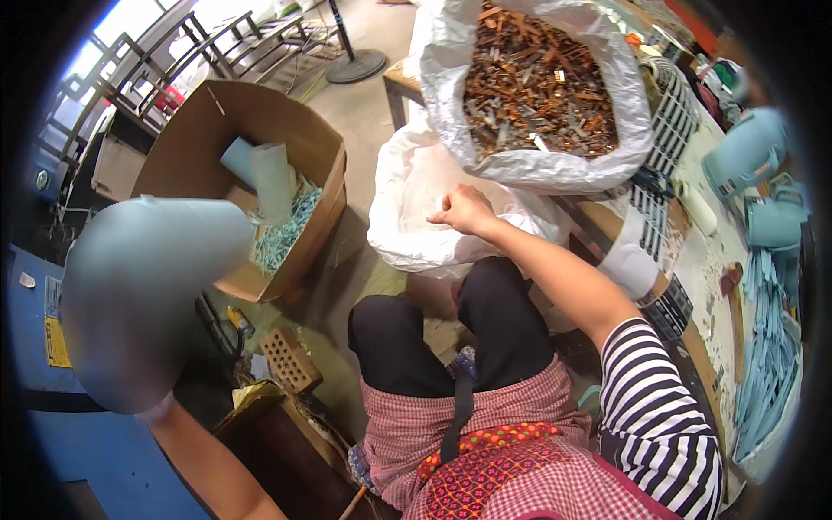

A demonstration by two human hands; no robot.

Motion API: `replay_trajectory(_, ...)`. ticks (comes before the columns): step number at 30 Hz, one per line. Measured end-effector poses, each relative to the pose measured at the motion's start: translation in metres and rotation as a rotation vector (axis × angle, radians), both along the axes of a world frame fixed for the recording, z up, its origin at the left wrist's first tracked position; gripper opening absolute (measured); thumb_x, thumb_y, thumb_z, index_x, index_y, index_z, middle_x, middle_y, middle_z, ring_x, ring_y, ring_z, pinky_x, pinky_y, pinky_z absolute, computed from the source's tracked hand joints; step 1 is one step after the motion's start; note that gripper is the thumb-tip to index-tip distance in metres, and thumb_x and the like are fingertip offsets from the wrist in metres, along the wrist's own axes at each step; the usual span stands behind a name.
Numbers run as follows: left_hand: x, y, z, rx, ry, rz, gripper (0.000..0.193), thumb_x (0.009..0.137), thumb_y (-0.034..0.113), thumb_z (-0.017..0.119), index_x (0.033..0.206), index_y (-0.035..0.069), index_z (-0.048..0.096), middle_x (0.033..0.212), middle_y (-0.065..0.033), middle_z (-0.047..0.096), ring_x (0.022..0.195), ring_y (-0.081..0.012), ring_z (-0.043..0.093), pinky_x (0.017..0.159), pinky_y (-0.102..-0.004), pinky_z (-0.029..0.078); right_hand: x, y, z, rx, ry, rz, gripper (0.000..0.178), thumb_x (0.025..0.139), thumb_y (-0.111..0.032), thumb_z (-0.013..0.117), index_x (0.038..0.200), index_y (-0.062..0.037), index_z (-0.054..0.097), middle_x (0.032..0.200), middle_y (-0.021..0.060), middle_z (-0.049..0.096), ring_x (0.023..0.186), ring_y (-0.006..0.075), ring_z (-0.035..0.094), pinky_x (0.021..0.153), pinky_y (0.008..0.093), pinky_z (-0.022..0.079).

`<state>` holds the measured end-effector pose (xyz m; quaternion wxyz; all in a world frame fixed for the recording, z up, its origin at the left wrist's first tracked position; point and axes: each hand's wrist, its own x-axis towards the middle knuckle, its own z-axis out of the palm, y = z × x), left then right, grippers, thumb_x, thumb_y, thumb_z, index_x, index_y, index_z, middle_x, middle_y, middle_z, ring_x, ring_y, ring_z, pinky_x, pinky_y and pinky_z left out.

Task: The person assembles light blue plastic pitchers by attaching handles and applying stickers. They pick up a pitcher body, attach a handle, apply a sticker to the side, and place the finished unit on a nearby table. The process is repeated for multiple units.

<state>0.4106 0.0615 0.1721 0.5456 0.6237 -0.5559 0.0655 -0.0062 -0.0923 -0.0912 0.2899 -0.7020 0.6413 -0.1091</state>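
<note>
At the left, a large pale blue plastic moulding (186, 225) with a rounded end is held up, its lower part smeared. Only the wrist edge of my left hand (158, 406) shows below it; the fingers are hidden behind the moulding and the blur. My right hand (465, 211) hovers over an open white sack (403, 247), fingertips pinched together. Whatever may be between those fingertips is too small to make out. Beyond it stands a bigger white woven sack (555, 178) full of brown and grey plastic scraps (537, 87).
Left of the sacks, a cardboard box (299, 130) contains pale blue and whitish parts with blue strips. A perforated brick (289, 360) lies on the floor beside a blue machine (130, 459). On the right bench (715, 295) are a hammer (734, 295), blue mouldings (747, 152) and blue strips (767, 355).
</note>
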Motion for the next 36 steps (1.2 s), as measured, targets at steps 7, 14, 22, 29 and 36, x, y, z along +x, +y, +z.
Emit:
replay_trajectory(7,-0.159,0.098,0.024,0.08,-0.153,-0.83,0.067,0.073,0.031,0.091,0.125,0.002,0.061,0.113,-0.0219,0.069,0.104,-0.0313,0.071,0.085,-0.042,0.058,0.01,0.113,0.174,-0.531,-0.719,0.27,0.039,0.091,-0.033,0.078,0.072,-0.0032,0.06,0.068,0.0067,0.061,0.058,0.021,0.059,0.057,0.033,0.047)
replay_trajectory(14,-0.21,0.091,0.021,0.154,-0.523,-0.985,0.046,0.061,0.033,0.093,0.09,0.005,0.07,0.111,-0.0184,0.069,0.098,-0.0382,0.072,0.078,-0.0426,0.06,-0.043,0.218,0.277,-1.216,-0.306,0.957,0.024,0.063,-0.016,0.069,0.08,-0.0001,0.062,0.085,0.0051,0.058,0.081,0.0216,0.057,0.065,0.0325,0.052)
replay_trajectory(22,-0.233,0.098,0.019,0.198,-0.699,-1.083,0.036,0.067,0.039,0.082,0.077,0.008,0.065,0.121,-0.0192,0.066,0.108,-0.0393,0.069,0.083,-0.046,0.057,-0.051,0.237,0.284,-0.976,-0.131,1.157,0.018,0.063,-0.021,0.066,0.061,-0.0024,0.064,0.069,0.005,0.056,0.081,0.0235,0.06,0.065,0.0326,0.054)
replay_trajectory(29,-0.25,0.087,0.006,0.21,-0.627,-1.187,0.042,0.067,0.041,0.083,0.092,0.009,0.071,0.114,-0.0171,0.067,0.108,-0.0395,0.069,0.082,-0.0457,0.058,-0.058,0.223,0.29,-0.586,-0.103,1.186,0.014,0.072,-0.016,0.066,0.07,-0.0033,0.07,0.075,0.0081,0.068,0.082,0.0254,0.065,0.069,0.0375,0.055)
replay_trajectory(36,-0.228,0.072,0.026,0.143,-0.491,-1.299,0.043,0.075,0.045,0.081,0.085,0.01,0.06,0.114,-0.0195,0.066,0.105,-0.0383,0.07,0.08,-0.0468,0.059,-0.095,0.166,0.295,-0.407,-0.791,0.787,0.018,0.086,-0.007,0.067,0.101,0.0028,0.073,0.084,0.0132,0.072,0.086,0.0223,0.07,0.082,0.0347,0.056)
